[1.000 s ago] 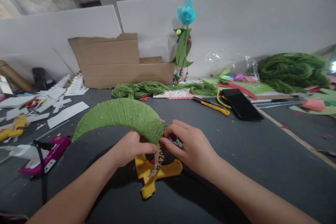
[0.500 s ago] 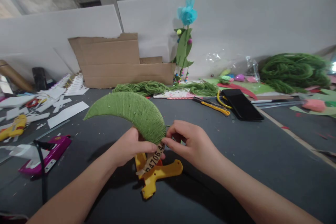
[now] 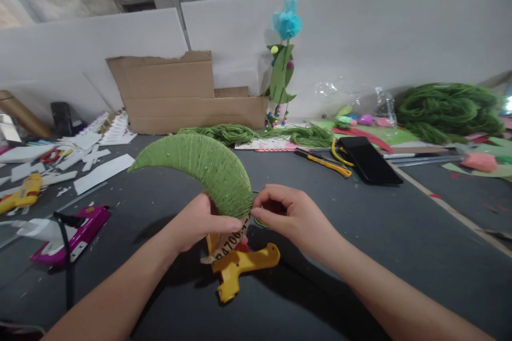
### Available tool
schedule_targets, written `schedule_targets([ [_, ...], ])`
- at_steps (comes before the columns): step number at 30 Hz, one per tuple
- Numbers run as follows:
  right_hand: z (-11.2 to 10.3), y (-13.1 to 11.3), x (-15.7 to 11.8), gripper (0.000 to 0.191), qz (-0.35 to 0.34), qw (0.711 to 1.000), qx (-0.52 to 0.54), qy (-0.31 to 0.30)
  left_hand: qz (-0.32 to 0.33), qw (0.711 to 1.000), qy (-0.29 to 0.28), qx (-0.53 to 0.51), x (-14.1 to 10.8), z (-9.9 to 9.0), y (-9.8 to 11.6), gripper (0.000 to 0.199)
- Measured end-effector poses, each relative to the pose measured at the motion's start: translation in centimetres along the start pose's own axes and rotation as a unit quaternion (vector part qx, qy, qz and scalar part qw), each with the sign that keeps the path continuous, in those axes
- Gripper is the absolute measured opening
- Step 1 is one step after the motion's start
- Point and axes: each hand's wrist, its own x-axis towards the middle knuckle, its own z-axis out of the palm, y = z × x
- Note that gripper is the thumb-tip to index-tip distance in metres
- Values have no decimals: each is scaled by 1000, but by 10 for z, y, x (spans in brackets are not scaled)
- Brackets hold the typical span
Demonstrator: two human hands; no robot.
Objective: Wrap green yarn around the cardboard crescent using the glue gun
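A cardboard crescent wrapped in green yarn is held up over the dark table, its tip pointing left. Its lower end is bare cardboard with printed characters. My left hand grips this lower part, thumb in front. At the crescent's right edge, my right hand pinches the green yarn, which shows as a thin loop by the fingers. Under the cardboard end lies a yellow glue gun, partly hidden by it.
A magenta power strip, white scraps and another yellow glue gun lie left. Behind are cardboard and green yarn. A black phone and yellow-handled cutter lie right; a yarn heap sits back right.
The crescent has tilted slightly, its upper curve a little higher and its bare end shifted left. A green yarn loop now shows below my right fingers.
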Motion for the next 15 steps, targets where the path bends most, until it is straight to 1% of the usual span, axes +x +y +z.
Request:
schedule_targets([
  [2,1,0,0,9,14,1000,12,-1,2,1000,9,7,1,1,0,26],
  [4,1,0,1,9,24,999,20,-6,-21,1000,2,6,1,2,0,19],
  [6,2,-1,1,10,37,999,30,-10,-42,999,2,1,1,3,-1,17],
  [11,5,5,2,10,87,994,67,-9,-57,998,18,-12,0,3,-4,27],
  [15,4,11,4,12,98,991,94,-13,-50,998,24,-32,0,3,-3,34],
])
